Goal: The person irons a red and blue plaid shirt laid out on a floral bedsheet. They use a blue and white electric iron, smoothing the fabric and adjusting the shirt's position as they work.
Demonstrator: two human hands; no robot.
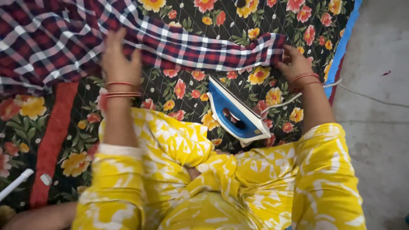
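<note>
Far left of the iron: a white rod-like thing (15, 184) at the frame's edge, on a black floral quilt (179, 91) with diamond stitching and a broad red band.

Up and left of the iron: plaid cloth (55, 40), soft woven checks in maroon, navy and white, bunched and rumpled at the left, narrowing into a long folded strip toward the right.

Left hand (119, 57) pressed flat on that cloth, fingers spread and unclenched (red bangles at the wrist).

Centre: blue and white iron (235, 111), wedge-shaped hard plastic, resting on the quilt just below the plaid strip, white cord (283, 101) trailing right.

Right of the iron: right hand (294, 63), fingers curled, pinching the strip's end.

Further right: quilt's blue edging (341, 55), then bare grey concrete floor (375, 127), dull and scuffed.
</note>
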